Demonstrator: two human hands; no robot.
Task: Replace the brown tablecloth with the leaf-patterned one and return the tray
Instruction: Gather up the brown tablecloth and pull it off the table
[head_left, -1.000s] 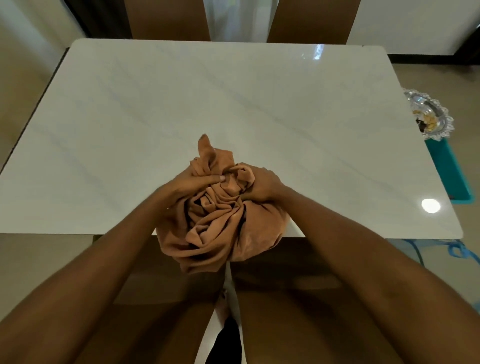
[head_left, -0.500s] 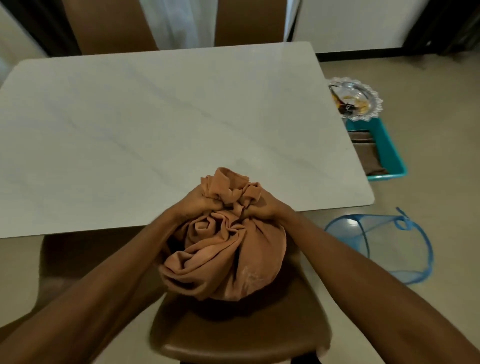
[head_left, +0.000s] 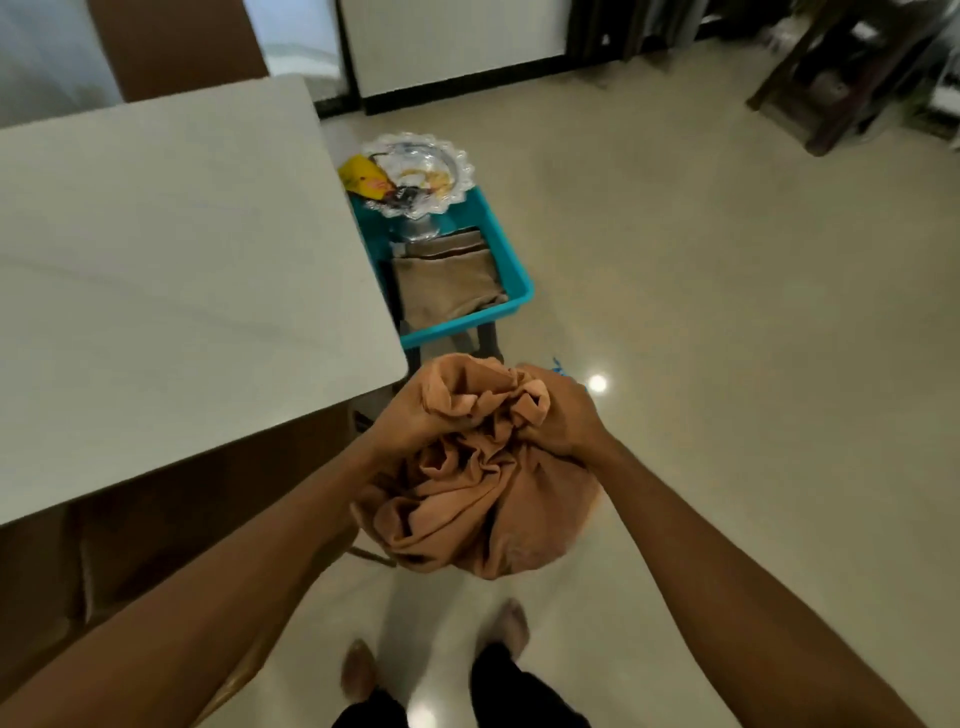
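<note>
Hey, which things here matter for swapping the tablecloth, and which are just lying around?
For the job: brown tablecloth, bunched in left hand and right hand; white table; silver tray; folded cloth in the teal crate, pattern unclear.
Lying about: yellow packet by the tray; brown chair; dark wooden furniture far off.

This is a home dining room. A white marble-look dining table (head_left: 156, 260) anchors it: a brown high-backed chair (head_left: 176, 47) stands at its far side, and a brown chair seat (head_left: 171, 519) sits under its near edge. Just off the table's right edge, a turquoise plastic crate (head_left: 514, 280) holds folded cloth (head_left: 447, 280) and a scalloped silver tray (head_left: 452, 156). Glossy cream floor tiles (head_left: 727, 312) spread right of the table towards dark wooden furniture (head_left: 841, 78) well beyond it.
</note>
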